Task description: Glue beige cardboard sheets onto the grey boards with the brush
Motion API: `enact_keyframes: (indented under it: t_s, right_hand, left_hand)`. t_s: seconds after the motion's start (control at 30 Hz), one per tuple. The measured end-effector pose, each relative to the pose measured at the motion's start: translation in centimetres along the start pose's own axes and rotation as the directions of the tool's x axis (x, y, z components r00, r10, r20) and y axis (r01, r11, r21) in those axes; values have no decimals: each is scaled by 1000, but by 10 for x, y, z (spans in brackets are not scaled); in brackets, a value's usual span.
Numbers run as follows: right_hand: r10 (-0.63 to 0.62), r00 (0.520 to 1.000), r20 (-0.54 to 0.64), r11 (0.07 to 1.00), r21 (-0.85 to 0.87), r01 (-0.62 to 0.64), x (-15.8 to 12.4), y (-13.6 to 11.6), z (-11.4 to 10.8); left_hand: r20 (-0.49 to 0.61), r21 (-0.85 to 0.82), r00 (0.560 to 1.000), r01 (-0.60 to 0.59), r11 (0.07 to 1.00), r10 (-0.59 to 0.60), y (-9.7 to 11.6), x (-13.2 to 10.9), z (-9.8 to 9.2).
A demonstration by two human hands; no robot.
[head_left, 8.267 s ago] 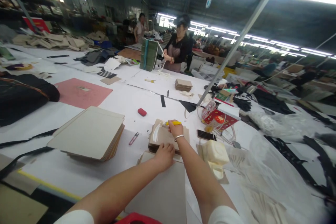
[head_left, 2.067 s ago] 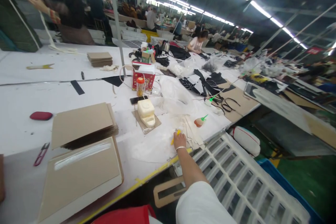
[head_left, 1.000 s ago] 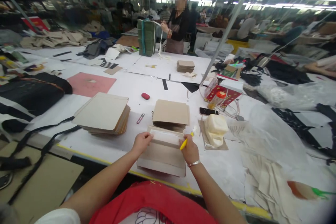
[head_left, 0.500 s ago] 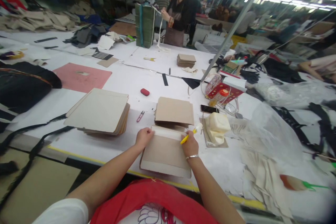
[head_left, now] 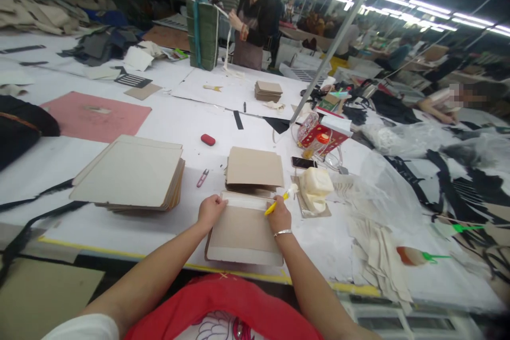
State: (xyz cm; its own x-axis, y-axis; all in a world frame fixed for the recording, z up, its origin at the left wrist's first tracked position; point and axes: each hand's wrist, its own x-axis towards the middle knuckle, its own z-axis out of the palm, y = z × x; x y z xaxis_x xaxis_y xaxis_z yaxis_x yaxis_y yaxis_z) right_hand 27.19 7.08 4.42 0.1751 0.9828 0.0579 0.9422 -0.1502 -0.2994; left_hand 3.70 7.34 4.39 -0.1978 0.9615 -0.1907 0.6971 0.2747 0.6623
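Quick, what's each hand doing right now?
Left hand: closed, pinching the cardboard sheet near its far left corner.
Right hand: closed, holding the yellow tool.

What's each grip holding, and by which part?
Left grip: cardboard, at its far left corner. Right grip: yellow brush, by its handle; whether cardboard too is unclear.

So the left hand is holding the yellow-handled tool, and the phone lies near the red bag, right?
Not quite: the head view shows the yellow-handled tool in the right hand. The phone does lie near the red bag.
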Motion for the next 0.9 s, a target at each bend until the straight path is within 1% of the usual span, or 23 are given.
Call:
enact_keyframes:
  t_s: [0.1,0.17,0.2,0.23,0.27,0.3,0.33,0.37,0.4,0.43,0.47,0.5,0.53,0.57,0.6,0.63,0.67,0.73,0.8,0.83,0.9]
  right_hand:
    - [-24,999,-28,999,-44,23,-1,-3,0]
    - [-73,995,-74,994,-86,66,1,-1,-2]
    - [-89,989,-121,990,-122,74,2,2,-4]
    - [-115,981,-156,984,-157,90,3,5,-8]
    - [-143,969,-201,978,-177,108,4,10,-13]
    - [-169,954,-248,975,-185,125,5,14,-19]
    - [-187,938,-293,973,-184,137,5,16,-26]
    - [-199,922,-333,974,-170,149,3,17,-34]
    - [-206,909,-362,976,-141,165,2,15,-42]
    - [-206,903,-378,978,-98,182,-1,10,-49]
    - [-201,903,-379,979,-41,201,-4,2,-55]
    - [-195,911,-362,975,30,221,-7,-8,-61]
    - [-191,924,-330,964,113,240,-11,-21,-65]
    - [-192,940,-281,947,199,252,-17,-36,-68]
    - [-202,954,-220,920,291,262,-23,-51,-71]
    - [-232,960,-157,882,383,276,-31,-66,-73]
    - [-278,957,-86,837,467,285,-39,-81,-74]
    - [-344,939,21,766,585,267,-54,-106,-75]
    - [-381,921,76,700,675,233,-64,-124,-72]
    - [-373,925,76,681,699,217,-66,-128,-70]
    - [-351,934,72,680,705,202,-68,-124,-67]
  left_hand:
    - [8,54,1000,-2,999,1,4,-3,-6]
    - [10,130,999,-36,991,35,5,-9,-15]
    - [-18,176,995,-89,980,94,5,-14,-22]
    - [-55,216,979,-180,960,196,3,-22,-32]
    - [-92,255,939,-298,920,330,-1,-30,-44]
    - [-133,290,868,-427,856,478,-7,-40,-58]
    - [-171,329,771,-542,773,613,-15,-50,-74]
    - [-214,377,670,-614,693,711,-25,-57,-93]
    - [-291,437,602,-608,663,744,-36,-62,-112]
    - [-330,496,594,-552,670,734,-49,-64,-132]
    - [-344,545,624,-476,691,701,-61,-63,-151]
    - [-328,582,668,-413,700,668,-73,-60,-168]
    - [-284,614,705,-386,689,649,-83,-56,-182]
    - [-238,637,727,-384,668,645,-90,-53,-192]
    - [-197,650,731,-402,645,654,-95,-51,-199]
    - [-171,655,711,-436,617,683,-96,-52,-202]
    - [-161,654,671,-477,587,724,-94,-55,-201]
    - [-159,639,555,-572,514,816,-82,-68,-191]
    - [-140,608,432,-673,422,891,-62,-84,-171]
    - [-115,584,379,-722,371,918,-50,-92,-158]
    - [-38,516,298,-811,274,954,-27,-106,-128]
